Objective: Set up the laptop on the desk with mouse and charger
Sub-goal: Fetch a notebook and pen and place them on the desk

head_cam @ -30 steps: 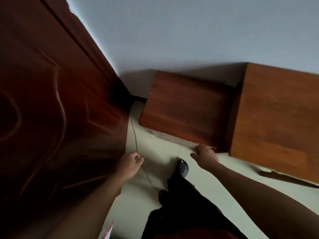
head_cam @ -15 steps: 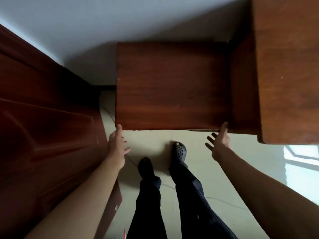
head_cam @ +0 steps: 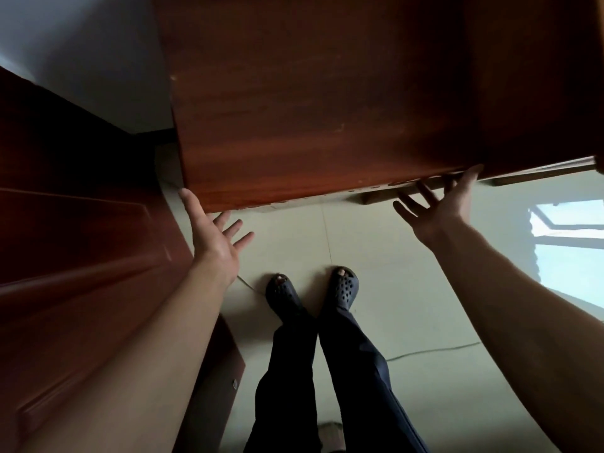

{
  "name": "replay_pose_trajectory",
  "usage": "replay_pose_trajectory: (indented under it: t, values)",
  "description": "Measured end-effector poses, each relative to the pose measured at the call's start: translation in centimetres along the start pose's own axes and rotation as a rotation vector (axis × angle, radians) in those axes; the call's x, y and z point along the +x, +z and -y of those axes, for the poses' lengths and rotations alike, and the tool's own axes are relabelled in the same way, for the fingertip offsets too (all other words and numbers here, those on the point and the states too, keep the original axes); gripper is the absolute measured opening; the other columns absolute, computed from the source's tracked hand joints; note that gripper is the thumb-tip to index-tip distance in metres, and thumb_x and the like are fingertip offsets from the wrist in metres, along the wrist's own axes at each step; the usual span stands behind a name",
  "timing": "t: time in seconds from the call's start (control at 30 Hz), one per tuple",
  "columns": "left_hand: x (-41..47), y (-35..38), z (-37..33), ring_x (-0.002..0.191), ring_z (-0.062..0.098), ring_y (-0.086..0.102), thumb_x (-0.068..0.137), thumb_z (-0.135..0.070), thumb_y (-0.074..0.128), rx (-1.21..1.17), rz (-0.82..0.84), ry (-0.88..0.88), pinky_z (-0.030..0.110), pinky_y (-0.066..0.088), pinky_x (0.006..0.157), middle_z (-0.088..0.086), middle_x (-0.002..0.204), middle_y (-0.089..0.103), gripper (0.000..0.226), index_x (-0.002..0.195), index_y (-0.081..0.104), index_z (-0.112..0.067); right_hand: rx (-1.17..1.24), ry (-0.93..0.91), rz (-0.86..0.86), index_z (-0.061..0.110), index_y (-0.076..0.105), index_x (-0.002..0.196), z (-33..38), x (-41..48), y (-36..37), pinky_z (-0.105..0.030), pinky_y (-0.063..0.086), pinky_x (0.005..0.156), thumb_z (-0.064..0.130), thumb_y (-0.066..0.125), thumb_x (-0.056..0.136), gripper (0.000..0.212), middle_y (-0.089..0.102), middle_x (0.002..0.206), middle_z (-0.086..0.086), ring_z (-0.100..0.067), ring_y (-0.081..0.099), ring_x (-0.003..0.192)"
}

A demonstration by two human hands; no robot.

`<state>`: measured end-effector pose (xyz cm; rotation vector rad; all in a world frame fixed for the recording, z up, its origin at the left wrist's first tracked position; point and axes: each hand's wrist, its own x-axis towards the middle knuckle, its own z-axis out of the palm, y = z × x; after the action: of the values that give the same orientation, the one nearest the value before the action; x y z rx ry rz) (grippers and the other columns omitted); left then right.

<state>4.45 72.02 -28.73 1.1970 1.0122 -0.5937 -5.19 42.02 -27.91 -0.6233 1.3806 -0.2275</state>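
A dark reddish wooden desk (head_cam: pixel 310 109) fills the upper middle of the view, its top bare. My left hand (head_cam: pixel 214 233) reaches toward the desk's near left corner with fingers spread and palm up, the thumb tip close to the edge. My right hand (head_cam: pixel 438 207) is spread wide at the near right part of the front edge, its thumb tip against the edge. Neither hand holds anything. No laptop, mouse or charger is in view.
A dark wooden door (head_cam: pixel 75 256) stands close on the left. A taller wooden unit (head_cam: pixel 555 76) adjoins the desk on the right. My feet in dark clogs (head_cam: pixel 313 289) stand on a pale tiled floor, where a thin cable (head_cam: pixel 434 349) runs.
The desk has come much closer and larger in view. Both hands have risen and spread open at its front edge; my feet now stand side by side.
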Motion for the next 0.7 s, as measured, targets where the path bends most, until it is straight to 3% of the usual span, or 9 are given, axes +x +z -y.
replay_pose_trajectory:
  t: [0.17, 0.33, 0.43, 0.57, 0.7]
  values:
    - [-1.1, 0.2, 0.4, 0.132, 0.035, 0.042, 0.074, -0.085, 0.031, -0.033, 0.006, -0.012, 0.046, 0.051, 0.074, 0.01, 0.151, 0.035, 0.097, 0.151, 0.016, -0.029, -0.042, 0.001, -0.016, 0.035, 0.053, 0.126, 0.2, -0.3, -0.7, -0.047, 0.056, 0.082, 0.073, 0.031, 0.089, 0.058, 0.062, 0.123, -0.005, -0.036, 0.071, 0.094]
    - [-2.6, -0.8, 2.7, 0.129, 0.037, 0.046, 0.082, -0.076, 0.037, -0.092, -0.064, -0.043, 0.049, 0.051, 0.085, 0.012, 0.153, 0.03, 0.084, 0.15, 0.013, -0.033, -0.029, 0.05, -0.054, 0.024, 0.049, 0.131, -0.2, -0.8, -2.5, -0.045, 0.06, 0.074, 0.065, 0.051, 0.086, 0.061, 0.056, 0.122, -0.013, -0.039, 0.07, 0.091]
    - [-2.9, -1.3, 3.8, 0.119, 0.035, 0.054, 0.089, -0.062, 0.046, -0.079, -0.094, -0.049, 0.046, 0.053, 0.087, 0.011, 0.149, 0.035, 0.066, 0.145, 0.029, -0.031, -0.078, 0.039, -0.079, 0.019, 0.054, 0.123, -0.8, -1.0, -3.6, -0.043, 0.061, 0.073, 0.045, 0.062, 0.088, 0.045, 0.057, 0.12, -0.015, -0.034, 0.072, 0.086]
    - [-3.1, -0.8, 4.2, 0.106, 0.034, 0.061, 0.092, -0.032, 0.058, -0.031, -0.133, -0.011, 0.04, 0.057, 0.076, 0.009, 0.133, 0.046, 0.029, 0.118, 0.051, -0.02, -0.102, -0.017, -0.101, 0.007, 0.055, 0.118, -1.6, -0.7, -5.0, -0.04, 0.061, 0.073, 0.017, 0.063, 0.088, 0.033, 0.06, 0.122, -0.018, -0.028, 0.068, 0.097]
    - [-2.8, 0.0, 4.4, 0.106, 0.04, 0.059, 0.093, -0.006, 0.053, -0.125, -0.171, -0.049, 0.047, 0.056, 0.081, 0.018, 0.129, 0.048, 0.033, 0.126, 0.048, -0.008, -0.147, -0.002, -0.14, 0.007, 0.056, 0.104, -1.7, -0.3, -5.2, -0.038, 0.061, 0.07, 0.007, 0.058, 0.087, 0.017, 0.062, 0.1, -0.016, -0.027, 0.07, 0.074]
